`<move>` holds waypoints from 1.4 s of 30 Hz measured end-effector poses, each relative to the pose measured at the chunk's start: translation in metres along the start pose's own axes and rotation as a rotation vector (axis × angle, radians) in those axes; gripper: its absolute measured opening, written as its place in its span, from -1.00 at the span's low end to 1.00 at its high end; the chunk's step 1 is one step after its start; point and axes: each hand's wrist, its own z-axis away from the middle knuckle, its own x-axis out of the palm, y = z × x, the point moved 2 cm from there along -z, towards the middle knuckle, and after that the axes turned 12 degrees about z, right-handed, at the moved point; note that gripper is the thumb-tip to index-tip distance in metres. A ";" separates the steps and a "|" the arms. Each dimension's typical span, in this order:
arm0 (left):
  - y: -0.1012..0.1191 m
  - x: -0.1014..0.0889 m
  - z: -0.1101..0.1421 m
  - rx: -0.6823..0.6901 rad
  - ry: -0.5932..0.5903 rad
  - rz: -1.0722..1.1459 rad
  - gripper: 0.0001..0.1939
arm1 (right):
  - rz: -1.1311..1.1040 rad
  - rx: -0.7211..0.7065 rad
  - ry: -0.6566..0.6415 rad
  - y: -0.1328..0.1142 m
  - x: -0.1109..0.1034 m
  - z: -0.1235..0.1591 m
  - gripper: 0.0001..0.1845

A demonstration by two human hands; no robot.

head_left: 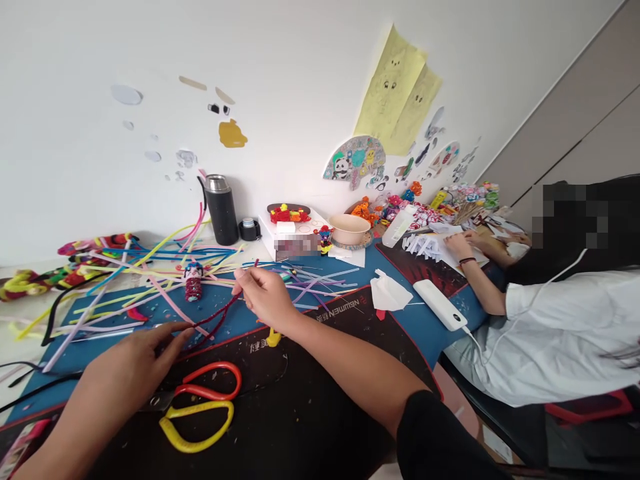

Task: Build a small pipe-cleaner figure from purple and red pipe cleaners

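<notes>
A dark red pipe cleaner [223, 313] runs between my two hands above the dark mat, forming a narrow loop. My left hand [133, 360] pinches one end between thumb and fingers. Higher up and to the right, my right hand [263, 295] grips the other part, with a short tip poking out above the fingers. Below them lie scissors [200, 407] with one red and one yellow handle; my left hand partly covers the blades. Beyond my hands stands a small dark red pipe-cleaner figure [193, 283] with a decorated head. A yellow piece [273, 337] shows beneath my right wrist.
Many loose coloured pipe cleaners [150, 283] spread across the blue mat. A black thermos [221, 212], a white box [280, 233] and a beige bowl [350, 230] stand along the wall. A co-worker [565, 333] sits at right, near a white power bank [440, 305].
</notes>
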 end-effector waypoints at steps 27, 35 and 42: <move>0.013 0.002 -0.001 0.122 -0.025 0.067 -0.43 | 1.353 0.021 -0.292 0.027 -0.065 -0.061 -0.69; 0.005 0.008 -0.001 0.161 -0.038 0.082 -0.43 | 1.334 -0.035 -0.176 0.010 -0.068 -0.065 -0.76; 0.004 0.011 -0.002 0.192 -0.022 0.107 -0.45 | 1.190 -0.111 0.057 -0.021 -0.085 -0.077 -0.66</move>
